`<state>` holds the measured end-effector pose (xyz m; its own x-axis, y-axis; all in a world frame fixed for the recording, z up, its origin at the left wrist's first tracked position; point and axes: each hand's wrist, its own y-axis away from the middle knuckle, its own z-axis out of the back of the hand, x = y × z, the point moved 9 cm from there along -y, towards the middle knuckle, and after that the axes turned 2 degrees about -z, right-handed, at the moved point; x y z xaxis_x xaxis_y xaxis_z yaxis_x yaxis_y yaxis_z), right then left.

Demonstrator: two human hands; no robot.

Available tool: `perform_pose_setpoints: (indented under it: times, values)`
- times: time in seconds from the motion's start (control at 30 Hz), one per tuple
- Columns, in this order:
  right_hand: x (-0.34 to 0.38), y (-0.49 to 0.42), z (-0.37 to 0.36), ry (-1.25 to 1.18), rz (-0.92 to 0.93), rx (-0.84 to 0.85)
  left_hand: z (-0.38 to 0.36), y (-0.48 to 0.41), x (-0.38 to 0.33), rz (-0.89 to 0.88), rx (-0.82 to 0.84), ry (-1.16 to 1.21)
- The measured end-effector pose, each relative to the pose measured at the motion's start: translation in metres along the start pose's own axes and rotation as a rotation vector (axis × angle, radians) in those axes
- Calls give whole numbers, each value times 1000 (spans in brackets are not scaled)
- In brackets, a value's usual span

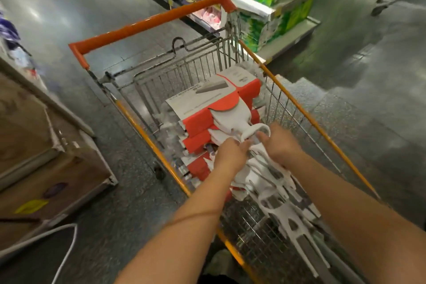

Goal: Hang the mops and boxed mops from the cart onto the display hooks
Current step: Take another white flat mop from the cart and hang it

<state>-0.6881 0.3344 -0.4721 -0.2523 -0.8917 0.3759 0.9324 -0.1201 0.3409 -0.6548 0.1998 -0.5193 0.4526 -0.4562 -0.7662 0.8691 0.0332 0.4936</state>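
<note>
directly ahead, red and white boxed mops lie stacked in a wire shopping cart. the left hand pinches the top box's white hanger tab; the right hand is beside it, its grip too blurred to tell.

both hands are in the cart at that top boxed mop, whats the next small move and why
Probably close both hands on the white hanger hook and lift the top boxed mop clear of the stack. The left hand and right hand meet at that hook, though blur hides their grip, and this box lies uppermost in the cart.
</note>
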Motion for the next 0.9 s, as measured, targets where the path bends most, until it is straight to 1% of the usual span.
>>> perform_pose_setpoints:
  times: [0.07, 0.13, 0.2, 0.3, 0.4, 0.5, 0.63, 0.73, 0.9]
  values:
    - [-4, -6, -5, -86, -8, 27, -6, -3, 8, 47, -11, 238]
    - [-7, -11, -10, -119, -2, 67, -17, 1, 14, 110, -7, 513]
    - [-8, -14, -12, -147, 3, 106, -26, 6, 13, 132, -4, 682]
    - [-6, -12, -15, -208, 11, 146, -31, 11, 11, 115, -38, 775]
    - [-6, -9, -15, -203, 13, 150, -34, 15, 11, 136, -78, 845]
    - [-6, -7, -12, -190, -4, 125, -37, 18, 11, 163, -87, 900]
    - [-6, -2, -9, -187, 3, 79, -41, 25, 10, 217, -85, 1037]
    - [-6, 6, -6, -195, -15, 52, -39, 32, 11, 234, -91, 1082]
    - [2, 24, 9, -194, -25, 5, -32, 44, 4, 239, -55, 1141]
